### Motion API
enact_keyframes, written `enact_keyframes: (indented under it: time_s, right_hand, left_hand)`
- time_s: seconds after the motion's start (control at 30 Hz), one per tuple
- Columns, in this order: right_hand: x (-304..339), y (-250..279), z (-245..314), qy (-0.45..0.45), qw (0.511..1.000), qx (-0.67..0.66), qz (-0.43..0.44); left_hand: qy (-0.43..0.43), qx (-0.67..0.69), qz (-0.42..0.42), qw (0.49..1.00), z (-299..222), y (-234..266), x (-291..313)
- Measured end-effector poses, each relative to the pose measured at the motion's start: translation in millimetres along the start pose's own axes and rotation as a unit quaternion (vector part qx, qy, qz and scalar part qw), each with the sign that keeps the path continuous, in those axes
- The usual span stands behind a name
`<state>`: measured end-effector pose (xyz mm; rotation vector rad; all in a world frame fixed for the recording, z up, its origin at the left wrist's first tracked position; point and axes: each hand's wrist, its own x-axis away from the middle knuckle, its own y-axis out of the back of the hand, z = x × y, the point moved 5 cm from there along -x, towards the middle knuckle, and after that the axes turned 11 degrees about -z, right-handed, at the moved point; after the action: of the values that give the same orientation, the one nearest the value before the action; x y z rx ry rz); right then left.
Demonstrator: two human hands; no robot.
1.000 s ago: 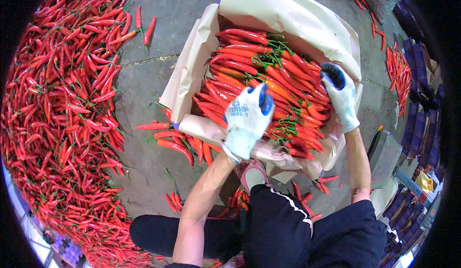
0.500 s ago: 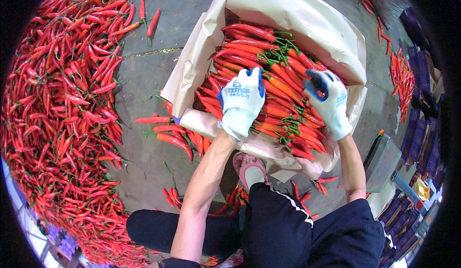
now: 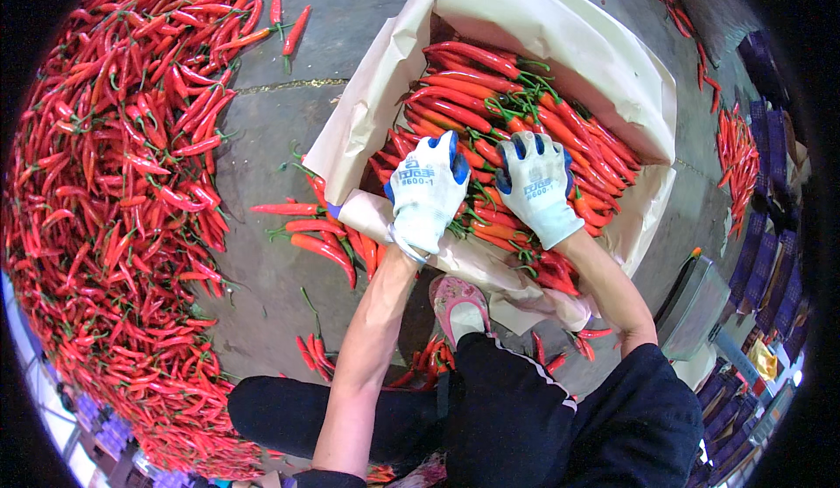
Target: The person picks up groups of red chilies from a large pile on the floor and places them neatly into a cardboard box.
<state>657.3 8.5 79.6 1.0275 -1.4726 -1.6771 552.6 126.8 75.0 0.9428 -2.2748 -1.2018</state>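
Resting on red peppers (image 3: 472,90) inside a paper-lined box (image 3: 577,59), the left hand (image 3: 429,182) and right hand (image 3: 535,182) wear white gloves (image 3: 422,221) with blue lettering across the backs; their fingers curl down, pinching or not, I cannot tell; loose peppers (image 3: 319,245) and a shoe (image 3: 448,291) are near the box, a pepper heap (image 3: 114,208) further left, on grey floor (image 3: 289,129)

Blue characters and digits (image 3: 416,173) on the white gloves (image 3: 544,212) of both hands (image 3: 429,195)
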Motion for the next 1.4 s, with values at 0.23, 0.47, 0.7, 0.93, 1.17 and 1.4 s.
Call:
enact_keyframes:
  time_s: [0.23,0.47,0.7,0.93,1.17,1.4]
  right_hand:
    - [6.8,47.9,-18.6,-0.146,0.969,-0.183,-0.079]
    - [29.0,32.3,-34.2,-0.156,0.986,-0.054,-0.028]
    - [5.6,61.2,-2.0,-0.128,0.969,-0.204,-0.048]
    - [-26.9,86.0,131.2,0.082,0.937,-0.323,0.109]
    - [5.4,60.9,298.4,0.481,0.761,-0.175,0.399]
    - [14.2,-16.3,422.8,0.502,0.736,-0.046,0.452]
  left_hand:
    - [0.011,0.082,-0.058,0.995,9.2,2.0,0.0]
    - [0.022,0.072,-0.029,0.997,2.6,3.5,-2.4]
    - [-0.164,0.196,-0.05,0.966,-1.2,66.5,15.2]
    - [-0.275,-0.002,0.131,0.952,114.6,165.2,92.7]
    - [-0.117,-0.05,0.089,0.988,257.3,193.3,233.0]
    - [-0.139,-0.056,0.026,0.988,290.6,131.2,341.5]
